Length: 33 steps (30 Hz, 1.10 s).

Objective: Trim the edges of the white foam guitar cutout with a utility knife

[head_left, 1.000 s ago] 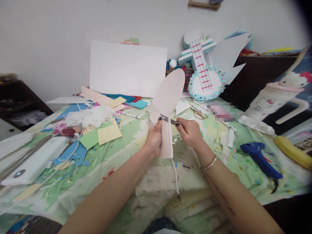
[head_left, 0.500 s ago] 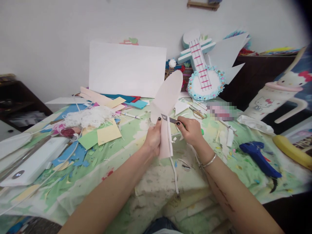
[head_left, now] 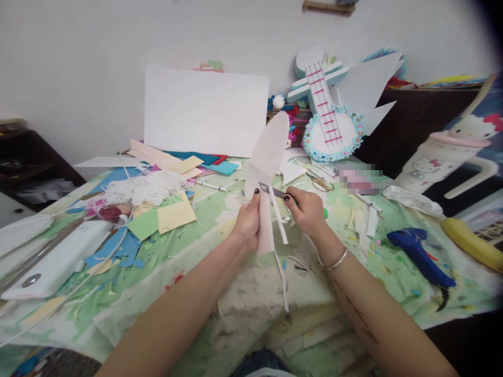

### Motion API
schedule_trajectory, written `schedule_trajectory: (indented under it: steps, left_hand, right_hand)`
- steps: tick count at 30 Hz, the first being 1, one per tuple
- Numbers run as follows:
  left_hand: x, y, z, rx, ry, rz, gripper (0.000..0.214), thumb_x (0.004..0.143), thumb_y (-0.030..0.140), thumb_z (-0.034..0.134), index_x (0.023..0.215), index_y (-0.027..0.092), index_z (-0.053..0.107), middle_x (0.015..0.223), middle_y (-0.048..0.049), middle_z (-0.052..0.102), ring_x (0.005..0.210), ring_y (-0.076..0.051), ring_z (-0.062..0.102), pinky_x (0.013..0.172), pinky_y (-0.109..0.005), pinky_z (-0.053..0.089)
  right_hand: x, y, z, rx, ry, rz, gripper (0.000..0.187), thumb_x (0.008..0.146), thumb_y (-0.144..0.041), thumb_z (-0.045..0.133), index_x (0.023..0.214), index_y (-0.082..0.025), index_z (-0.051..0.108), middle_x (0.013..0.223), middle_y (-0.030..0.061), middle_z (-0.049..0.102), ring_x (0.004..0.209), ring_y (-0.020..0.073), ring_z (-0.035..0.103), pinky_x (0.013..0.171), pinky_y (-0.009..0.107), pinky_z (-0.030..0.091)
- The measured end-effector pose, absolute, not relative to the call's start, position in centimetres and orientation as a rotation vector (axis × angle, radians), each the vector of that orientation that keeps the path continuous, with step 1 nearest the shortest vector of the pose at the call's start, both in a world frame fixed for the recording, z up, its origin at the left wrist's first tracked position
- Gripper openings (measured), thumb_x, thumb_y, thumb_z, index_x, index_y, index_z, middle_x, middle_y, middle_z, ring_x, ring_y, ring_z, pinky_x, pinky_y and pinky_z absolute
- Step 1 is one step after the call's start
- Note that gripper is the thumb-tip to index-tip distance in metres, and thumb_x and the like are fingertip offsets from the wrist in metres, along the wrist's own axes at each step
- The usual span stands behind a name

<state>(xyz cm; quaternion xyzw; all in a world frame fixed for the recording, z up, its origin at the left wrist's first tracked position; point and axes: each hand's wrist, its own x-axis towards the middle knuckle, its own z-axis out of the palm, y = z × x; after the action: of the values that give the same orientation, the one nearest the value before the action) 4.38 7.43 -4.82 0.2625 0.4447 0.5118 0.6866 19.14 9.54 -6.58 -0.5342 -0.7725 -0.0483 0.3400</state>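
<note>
My left hand [head_left: 248,222] grips a pale pink card piece [head_left: 269,144] with a rounded top and a straight lower part, thumb pressed on its front. In my right hand [head_left: 304,207] is a utility knife [head_left: 277,191], its blade lying across the card's right edge beside my left thumb. A narrow white strip [head_left: 280,220] hangs from the blade area, its lower end apart from the card. Below, a white cord-like strip [head_left: 282,283] lies on the table cover. The knife's handle is mostly hidden in my right fist.
On the right are a blue glue gun [head_left: 422,256], a banana [head_left: 471,243] and a white tumbler [head_left: 428,157]. A paper banjo-like craft [head_left: 328,115] and a white board [head_left: 204,112] stand at the back. White string [head_left: 145,186] and a white device [head_left: 55,262] lie left.
The white strip has come away from the card's right edge and now slants outward to the right. The card has turned slightly, looking narrower. Both hands stay nearly in place.
</note>
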Motion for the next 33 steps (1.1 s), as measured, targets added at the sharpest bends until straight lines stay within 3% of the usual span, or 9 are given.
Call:
schedule_trajectory:
  steps: [4,9,17,21,26,29,33]
  left_hand:
    - [4.3,7.2,-4.5,0.534,0.964,1.091,0.034,0.083,0.047,0.053,0.068,0.017,0.056,0.037,0.0074,0.035,0.029,-0.005,0.028,0.038,-0.020,0.028]
    - [4.2,7.1,-4.2,0.490,0.958,1.037,0.035,0.083,0.050,0.053,0.068,0.018,0.054,0.037,0.0083,0.032,0.029,-0.005,0.026,0.037,-0.019,0.025]
    - [4.1,7.8,-5.1,0.521,0.984,1.178,0.037,0.080,0.052,0.055,0.073,0.016,0.057,0.043,0.0048,0.044,0.035,-0.007,0.039,0.041,-0.019,0.034]
    - [4.1,8.4,-5.9,0.587,0.981,1.277,0.035,0.080,0.049,0.058,0.076,0.013,0.060,0.059,-0.0013,0.059,0.050,-0.010,0.053,0.051,-0.022,0.044]
    - [3.9,8.8,-6.2,0.691,0.959,1.480,0.028,0.078,0.041,0.062,0.089,0.015,0.061,0.074,-0.0013,0.065,0.061,-0.010,0.057,0.057,-0.020,0.044]
    - [3.3,9.6,-6.6,0.791,0.948,1.591,0.030,0.074,0.042,0.066,0.090,0.018,0.059,0.084,-0.0017,0.065,0.072,-0.011,0.058,0.064,-0.020,0.045]
    - [2.3,10.6,-7.0,0.958,0.924,1.684,0.028,0.077,0.043,0.063,0.089,0.019,0.055,0.087,-0.0012,0.064,0.075,-0.010,0.057,0.064,-0.018,0.043]
  right_hand:
    - [18.9,9.5,-6.6,-1.383,-1.992,-0.101,0.040,0.092,-0.047,0.029,0.073,-0.021,0.052,0.062,0.0018,0.056,0.057,0.0159,0.046,0.055,0.027,0.021]
    - [18.6,9.6,-6.7,-1.375,-1.964,-0.063,0.037,0.092,-0.046,0.031,0.072,-0.021,0.049,0.062,0.0016,0.054,0.056,0.0158,0.045,0.055,0.027,0.023]
    - [18.5,9.6,-6.8,-1.336,-1.817,0.004,0.035,0.092,-0.047,0.033,0.070,-0.022,0.045,0.059,0.0002,0.051,0.055,0.0156,0.043,0.055,0.027,0.024]
    - [18.9,9.7,-6.7,-1.304,-1.734,0.048,0.036,0.091,-0.049,0.034,0.068,-0.022,0.043,0.056,-0.0011,0.046,0.054,0.0153,0.041,0.055,0.027,0.024]
    - [19.7,9.9,-6.2,-1.259,-1.564,0.120,0.044,0.091,-0.055,0.030,0.064,-0.023,0.041,0.052,-0.0020,0.041,0.053,0.0143,0.041,0.053,0.027,0.028]
    - [20.0,9.9,-5.6,-1.203,-1.493,0.250,0.042,0.084,-0.056,0.048,0.060,-0.021,0.047,0.051,-0.0030,0.040,0.052,0.0123,0.038,0.052,0.026,0.028]
    - [20.0,9.8,-5.0,-1.192,-1.518,0.387,0.024,0.069,-0.040,0.068,0.063,-0.018,0.061,0.054,-0.0028,0.047,0.052,0.0107,0.039,0.052,0.026,0.030]
